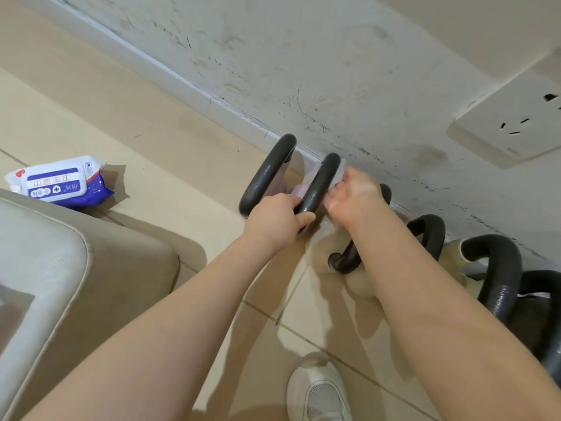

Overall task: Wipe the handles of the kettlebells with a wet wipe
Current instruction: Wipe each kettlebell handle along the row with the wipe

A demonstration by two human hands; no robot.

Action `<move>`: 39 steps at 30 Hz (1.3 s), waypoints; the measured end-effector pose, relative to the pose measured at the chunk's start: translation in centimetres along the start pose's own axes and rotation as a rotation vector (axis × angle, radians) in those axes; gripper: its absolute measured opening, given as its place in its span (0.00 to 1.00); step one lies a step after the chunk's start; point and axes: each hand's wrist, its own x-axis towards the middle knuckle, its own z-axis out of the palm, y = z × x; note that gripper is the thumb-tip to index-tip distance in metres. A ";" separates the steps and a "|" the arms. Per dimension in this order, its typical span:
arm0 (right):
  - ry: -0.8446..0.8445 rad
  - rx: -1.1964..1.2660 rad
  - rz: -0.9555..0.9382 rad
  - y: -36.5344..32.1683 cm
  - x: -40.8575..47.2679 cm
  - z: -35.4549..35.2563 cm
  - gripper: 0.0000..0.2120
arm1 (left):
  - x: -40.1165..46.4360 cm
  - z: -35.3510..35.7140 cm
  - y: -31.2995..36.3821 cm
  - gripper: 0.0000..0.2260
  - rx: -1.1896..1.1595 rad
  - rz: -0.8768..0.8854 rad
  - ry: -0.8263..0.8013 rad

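Black kettlebell handles [320,183] stand in a row on the tiled floor [151,147] by the far wall | left hand [274,218] grips the near end of one handle | right hand [353,194] pinches a blurred white wet wipe [331,221] just right of that handle | wipe pack [60,182] lies far left on the floor

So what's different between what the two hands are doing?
The left hand curls bare around the near end of a black kettlebell handle, holding it steady. The right hand sits beside the same handle, closer to the wall, and pinches a white wet wipe against it. Both are at that one handle.
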 end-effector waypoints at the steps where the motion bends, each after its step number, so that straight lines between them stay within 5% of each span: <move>1: 0.017 -0.031 0.001 0.3 -0.1 0.1 0.15 | 0.0 0.0 0.0 0.11 -0.006 -0.002 0.001; 9: -0.150 0.126 0.062 1.6 -1.6 -0.3 0.23 | -0.2 -0.1 0.1 0.13 -0.124 -0.030 0.009; 15: -0.235 -0.265 -0.098 8.6 -3.9 -3.4 0.26 | -0.6 0.1 -0.4 0.14 -0.311 -0.114 0.034; 19: -0.318 -0.307 -0.077 11.8 -4.7 -4.2 0.27 | -1.0 0.3 -0.2 0.14 -0.562 -0.222 0.078; 22: -0.346 -0.314 -0.084 12.3 -4.8 -3.7 0.27 | -1.7 -0.2 -0.2 0.19 -0.902 -0.361 0.084; 30: -0.427 -0.544 -0.237 11.1 -4.8 -4.5 0.25 | -2.9 0.1 -1.3 0.31 -1.095 -0.368 0.055; 34: -0.416 -0.727 -0.495 11.1 -4.7 -3.8 0.31 | -3.1 0.1 -2.0 0.38 -1.167 -0.368 -0.017; 39: -0.150 -1.626 -1.120 10.5 -2.5 -4.8 0.31 | -3.9 1.0 -3.5 0.37 -1.096 -0.384 0.018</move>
